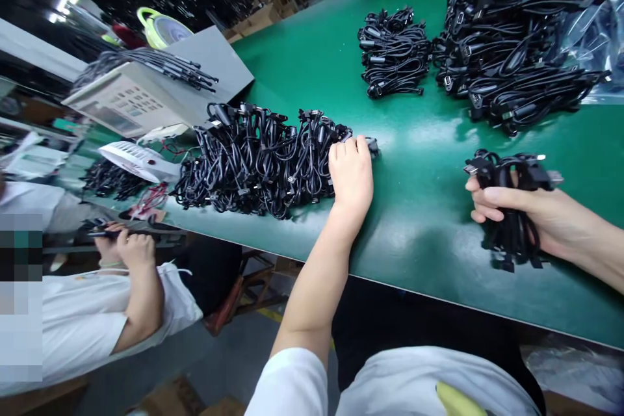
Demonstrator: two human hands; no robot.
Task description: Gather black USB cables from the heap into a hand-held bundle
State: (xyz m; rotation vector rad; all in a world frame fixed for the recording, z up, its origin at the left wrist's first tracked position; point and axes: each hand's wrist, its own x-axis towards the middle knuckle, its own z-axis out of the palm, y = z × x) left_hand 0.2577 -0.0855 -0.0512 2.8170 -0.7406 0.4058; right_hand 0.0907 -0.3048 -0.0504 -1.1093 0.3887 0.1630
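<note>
My left hand (351, 175) rests on the right end of a long row of coiled black cables (258, 156) lying on the green table (419, 234), fingers curled against the last coils. Off to the right, my right hand (511, 205) is closed around a bundle of coiled black cables (511, 208), held just above the table. The connector ends stick out above and below my fist.
A smaller heap of black cables (394, 52) and a large pile (511, 32) lie at the far side. A grey test box (146, 94) with cables on top stands left. A co-worker's hands (127, 247) work at lower left.
</note>
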